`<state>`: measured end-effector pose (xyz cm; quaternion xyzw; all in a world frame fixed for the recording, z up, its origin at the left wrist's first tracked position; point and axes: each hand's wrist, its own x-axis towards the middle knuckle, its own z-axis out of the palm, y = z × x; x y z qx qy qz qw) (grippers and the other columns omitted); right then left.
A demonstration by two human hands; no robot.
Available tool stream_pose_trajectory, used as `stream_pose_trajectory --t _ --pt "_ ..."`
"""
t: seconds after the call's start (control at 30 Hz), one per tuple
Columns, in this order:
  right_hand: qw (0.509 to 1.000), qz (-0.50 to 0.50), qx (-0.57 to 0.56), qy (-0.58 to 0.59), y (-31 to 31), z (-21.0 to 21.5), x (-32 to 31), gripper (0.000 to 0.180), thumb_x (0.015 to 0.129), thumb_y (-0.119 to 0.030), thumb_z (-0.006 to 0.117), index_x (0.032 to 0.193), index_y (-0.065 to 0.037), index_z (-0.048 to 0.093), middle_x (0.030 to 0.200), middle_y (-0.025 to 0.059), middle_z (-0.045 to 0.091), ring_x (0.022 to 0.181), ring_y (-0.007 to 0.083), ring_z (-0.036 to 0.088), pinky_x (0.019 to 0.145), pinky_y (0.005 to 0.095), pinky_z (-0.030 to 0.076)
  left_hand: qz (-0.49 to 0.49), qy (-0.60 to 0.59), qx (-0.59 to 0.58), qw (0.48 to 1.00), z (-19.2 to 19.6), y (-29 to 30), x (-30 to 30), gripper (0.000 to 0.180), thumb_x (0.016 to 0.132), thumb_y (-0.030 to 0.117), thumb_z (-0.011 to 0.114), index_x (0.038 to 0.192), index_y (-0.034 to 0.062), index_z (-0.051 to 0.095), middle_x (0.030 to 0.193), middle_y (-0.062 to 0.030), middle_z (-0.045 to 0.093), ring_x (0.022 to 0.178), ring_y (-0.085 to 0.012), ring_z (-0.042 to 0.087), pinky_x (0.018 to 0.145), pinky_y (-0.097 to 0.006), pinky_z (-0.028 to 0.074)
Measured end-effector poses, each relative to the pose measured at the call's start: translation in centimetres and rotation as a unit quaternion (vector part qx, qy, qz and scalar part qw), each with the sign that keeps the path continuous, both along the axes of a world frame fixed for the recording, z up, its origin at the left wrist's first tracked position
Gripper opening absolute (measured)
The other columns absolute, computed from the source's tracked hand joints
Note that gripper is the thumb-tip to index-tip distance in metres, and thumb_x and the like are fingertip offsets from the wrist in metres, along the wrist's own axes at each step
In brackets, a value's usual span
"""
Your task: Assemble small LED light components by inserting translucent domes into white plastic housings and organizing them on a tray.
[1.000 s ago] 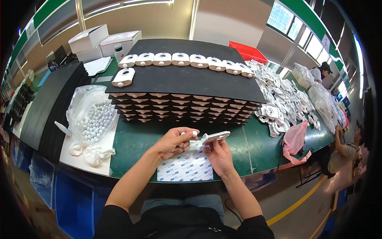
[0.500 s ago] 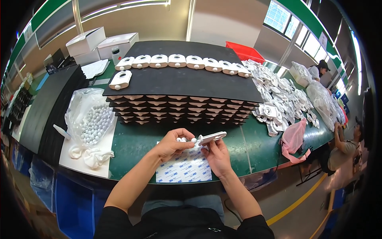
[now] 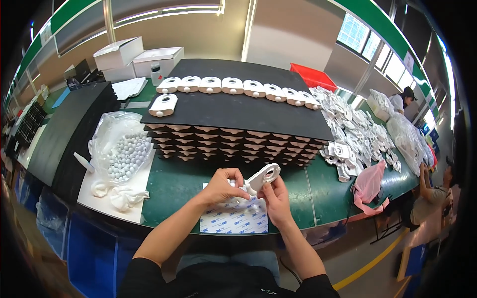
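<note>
My right hand grips a flat white plastic part with a round hole at its upper end. My left hand is closed around small white balls, partly hidden by the fingers. Its thumb and fingertips are at the lower left end of the part; whether a ball sits between them is hard to see. Beneath both hands lies a white sheet with blue print. Beyond them, a row of similar white parts, each with a ball at its front, rests on a black board.
Black boards with parts between them form a stack. To the left are a clear bag of white balls, a white cloth and a small white tube. At right lie heaped white parts and a pink bag. Two people are farther right.
The white part has tilted upward, so its face and hole now show. My left fingers have closed in at its lower end, and the balls are more hidden. The whole view has shifted slightly.
</note>
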<state>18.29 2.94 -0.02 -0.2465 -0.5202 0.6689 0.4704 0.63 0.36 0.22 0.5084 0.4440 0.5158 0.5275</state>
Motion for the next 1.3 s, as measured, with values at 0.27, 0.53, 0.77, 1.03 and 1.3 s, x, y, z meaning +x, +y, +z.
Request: stream_pose_trajectory --t 0.27,0.53,0.77,1.03,1.3 --pt "0.968 0.027 0.232 -0.088 2.9 11.0 -5.8 0.024 0.084 -0.002 0.054 0.107 0.000 0.048 0.085 0.0035 0.059 0.076 0.0060 0.055 0.065 0.0198 0.044 -0.020 -0.270 -0.085 0.959 -0.6 0.5 -1.6 0.026 0.074 0.021 0.069 0.085 0.0071 0.050 0.063 0.0044 0.042 0.051 -0.0031 0.038 0.041 -0.015 0.025" --pt "0.946 0.050 0.215 -0.237 10.2 13.9 -15.8 0.032 0.077 -0.015 0.061 0.102 0.006 0.056 0.070 0.0069 0.059 0.059 0.0103 0.052 0.055 0.0221 0.043 0.074 -0.433 -0.186 0.879 -0.8 1.3 -2.6 0.019 0.080 0.018 0.060 0.089 0.0057 0.049 0.072 -0.0018 0.048 0.056 -0.0094 0.044 0.035 -0.018 0.026" --pt "0.940 0.094 0.152 -0.290 11.3 13.8 -18.9 0.022 0.076 -0.015 0.066 0.081 0.006 0.064 0.068 0.0053 0.059 0.061 0.0097 0.054 0.054 0.0219 0.048 0.070 -0.481 -0.200 0.851 -1.1 0.9 -2.6 0.022 0.070 -0.004 0.048 0.090 0.0019 0.046 0.087 -0.0092 0.048 0.059 -0.0126 0.046 0.035 -0.018 0.027" --pt "0.928 0.051 0.314 -0.194 10.2 13.1 -14.9 0.025 0.082 -0.013 0.059 0.100 0.004 0.061 0.086 0.0095 0.064 0.075 0.0124 0.059 0.069 0.0243 0.047 0.061 -0.404 -0.205 0.889 -0.8 1.0 -2.0 0.017 0.083 0.006 0.057 0.097 0.0056 0.047 0.085 -0.0075 0.052 0.059 -0.0099 0.046 0.036 -0.016 0.027" --pt "0.745 -0.338 0.563 -0.117 8.8 11.3 -0.3 0.017 0.079 0.004 0.056 0.094 -0.004 0.059 0.085 0.0091 0.058 0.071 0.0170 0.055 0.060 0.0249 0.044 0.034 -0.499 -0.233 0.834 -2.0 1.3 -3.4 0.018 0.076 0.000 0.050 0.093 0.0005 0.047 0.081 -0.0104 0.051 0.057 -0.0126 0.045 0.033 -0.018 0.028"
